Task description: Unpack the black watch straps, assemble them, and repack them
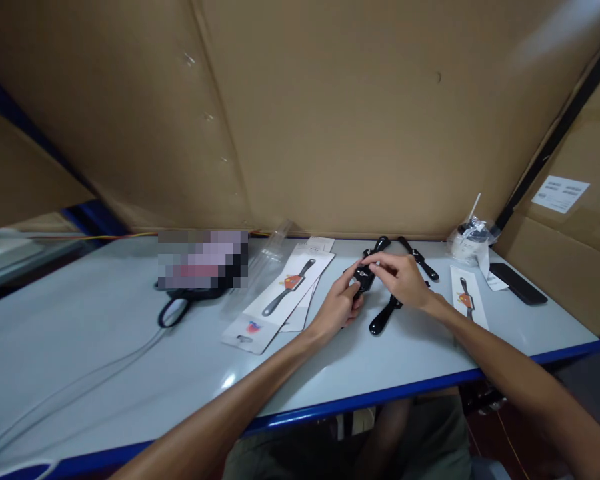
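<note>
Head; tool [364,279] in left hand [341,304]

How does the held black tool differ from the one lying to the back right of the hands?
The left hand grips the held tool, with the right hand over it; the other tool rests on the table. The held tool is partly covered; the other tool shows both handles. Both are glossy black.

black tool [364,281] partly hidden by left hand [339,303] and right hand [404,280], blurry thing [203,261] all little squares, white label [560,194] with words too tiny
</note>
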{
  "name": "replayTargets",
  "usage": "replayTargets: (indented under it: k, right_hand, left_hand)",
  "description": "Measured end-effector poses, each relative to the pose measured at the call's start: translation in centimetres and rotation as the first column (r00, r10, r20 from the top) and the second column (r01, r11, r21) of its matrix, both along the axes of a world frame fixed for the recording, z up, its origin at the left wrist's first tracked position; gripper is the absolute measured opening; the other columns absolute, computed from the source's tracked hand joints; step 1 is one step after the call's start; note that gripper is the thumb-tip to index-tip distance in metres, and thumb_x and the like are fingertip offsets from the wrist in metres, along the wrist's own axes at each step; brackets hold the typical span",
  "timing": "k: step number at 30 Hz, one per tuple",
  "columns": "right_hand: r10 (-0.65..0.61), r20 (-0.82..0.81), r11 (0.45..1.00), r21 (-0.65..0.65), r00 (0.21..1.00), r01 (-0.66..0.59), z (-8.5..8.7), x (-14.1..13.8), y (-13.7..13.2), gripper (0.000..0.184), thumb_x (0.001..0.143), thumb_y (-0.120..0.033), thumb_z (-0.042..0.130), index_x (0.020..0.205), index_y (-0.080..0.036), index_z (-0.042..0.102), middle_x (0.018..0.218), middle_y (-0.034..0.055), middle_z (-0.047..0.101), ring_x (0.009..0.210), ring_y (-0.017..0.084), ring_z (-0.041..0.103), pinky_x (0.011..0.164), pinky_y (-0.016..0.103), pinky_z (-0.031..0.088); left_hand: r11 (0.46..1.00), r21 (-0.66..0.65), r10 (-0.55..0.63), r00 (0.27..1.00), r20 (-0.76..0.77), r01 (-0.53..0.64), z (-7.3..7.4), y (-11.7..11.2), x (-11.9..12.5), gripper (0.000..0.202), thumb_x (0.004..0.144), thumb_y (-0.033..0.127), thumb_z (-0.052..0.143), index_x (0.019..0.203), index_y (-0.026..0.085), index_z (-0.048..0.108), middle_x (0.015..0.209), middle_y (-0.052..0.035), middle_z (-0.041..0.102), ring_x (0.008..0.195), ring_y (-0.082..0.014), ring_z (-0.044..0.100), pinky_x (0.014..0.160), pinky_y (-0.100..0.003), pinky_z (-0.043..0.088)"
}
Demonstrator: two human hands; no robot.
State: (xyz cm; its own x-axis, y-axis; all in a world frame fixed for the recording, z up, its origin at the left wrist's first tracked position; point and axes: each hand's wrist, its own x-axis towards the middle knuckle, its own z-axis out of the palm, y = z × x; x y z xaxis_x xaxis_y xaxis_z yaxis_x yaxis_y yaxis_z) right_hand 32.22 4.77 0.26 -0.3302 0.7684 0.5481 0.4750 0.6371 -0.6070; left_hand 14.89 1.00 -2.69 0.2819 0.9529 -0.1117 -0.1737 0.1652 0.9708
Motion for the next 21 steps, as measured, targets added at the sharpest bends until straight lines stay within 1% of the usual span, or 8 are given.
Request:
replayTargets:
  k: [1,3,5,8,13,16,18,21]
  right_hand:
    - [0.048,0.053,0.998,0.038,0.997,-0.050,-0.2,-0.2,-0.3,0.025,0.095,-0.024,0.054,0.091,-0.018,0.077,0.069,-0.0006,0.066,0.060,0.012,0.052,0.060,0.025,0.038]
    - [0.121,0.161,0.983,0.115,0.980,-0.140,-0.7,-0.3,-0.5,0.033,0.096,-0.015,0.048,0.104,-0.022,0.079,0.084,0.0014,0.074,0.069,0.013,0.059,0.066,0.025,0.043]
    - [0.124,0.254,0.968,0.183,0.959,-0.174,-1.1,-0.2,-0.4,0.041,0.095,-0.009,0.045,0.114,-0.025,0.078,0.093,0.0017,0.077,0.077,0.013,0.064,0.072,0.025,0.046]
    - [0.084,0.322,0.957,0.238,0.943,-0.167,-1.5,0.2,0.0,0.047,0.096,-0.006,0.044,0.123,-0.028,0.076,0.095,0.0013,0.077,0.081,0.014,0.066,0.073,0.025,0.047]
    - [0.054,0.387,0.941,0.289,0.921,-0.177,-1.7,0.5,0.3,0.050,0.093,-0.004,0.045,0.123,-0.028,0.076,0.097,0.0019,0.076,0.078,0.014,0.066,0.069,0.026,0.046]
    - [0.047,0.403,0.940,0.293,0.914,-0.177,-1.7,0.5,0.2,0.049,0.095,-0.005,0.044,0.123,-0.030,0.075,0.098,0.0009,0.076,0.081,0.014,0.067,0.071,0.026,0.047]
    - [0.020,0.411,0.942,0.299,0.911,-0.155,-1.6,0.5,0.3,0.045,0.096,-0.006,0.045,0.119,-0.028,0.076,0.097,0.0013,0.077,0.082,0.015,0.067,0.073,0.027,0.048]
    - [-0.033,0.393,0.943,0.317,0.919,-0.102,-1.7,0.6,0.5,0.037,0.094,-0.007,0.047,0.108,-0.023,0.078,0.096,0.0033,0.078,0.084,0.016,0.069,0.074,0.027,0.049]
  left_hand:
    - [1.000,0.002,0.002,1.000,-0.009,-0.002,0.0,0.0,0.0,0.068,0.099,0.026,0.046,0.164,0.024,0.027,0.055,0.0087,0.039,0.040,-0.0067,0.025,0.039,-0.015,0.016]
    - [1.000,0.011,0.012,0.999,-0.034,-0.012,0.0,-0.1,0.1,0.066,0.099,0.026,0.046,0.162,0.024,0.030,0.054,0.0090,0.038,0.040,-0.0071,0.025,0.038,-0.015,0.016]
    - [1.000,0.019,0.018,0.998,-0.059,-0.017,0.1,-0.2,0.2,0.064,0.099,0.025,0.044,0.162,0.023,0.031,0.054,0.0093,0.037,0.040,-0.0074,0.025,0.038,-0.015,0.016]
    - [1.000,0.019,0.006,0.997,-0.072,-0.005,0.2,-0.4,0.3,0.064,0.099,0.025,0.045,0.161,0.022,0.032,0.054,0.0092,0.037,0.040,-0.0074,0.026,0.039,-0.015,0.016]
    - [1.000,0.006,-0.003,0.996,-0.087,0.003,0.1,-0.3,0.4,0.062,0.101,0.024,0.043,0.162,0.022,0.031,0.054,0.0097,0.035,0.040,-0.0066,0.024,0.039,-0.015,0.016]
    - [1.000,0.014,-0.006,0.994,-0.106,0.008,-0.1,-0.1,0.4,0.061,0.102,0.022,0.040,0.162,0.021,0.030,0.054,0.0096,0.034,0.040,-0.0071,0.023,0.038,-0.016,0.016]
    - [1.000,0.014,-0.016,0.994,-0.110,0.017,-0.1,0.0,0.4,0.062,0.102,0.021,0.040,0.162,0.021,0.029,0.054,0.0096,0.035,0.040,-0.0074,0.023,0.037,-0.016,0.017]
    - [1.000,0.007,-0.029,0.993,-0.110,0.030,0.1,0.0,0.3,0.063,0.101,0.022,0.040,0.163,0.022,0.028,0.054,0.0098,0.034,0.039,-0.0076,0.025,0.037,-0.015,0.017]
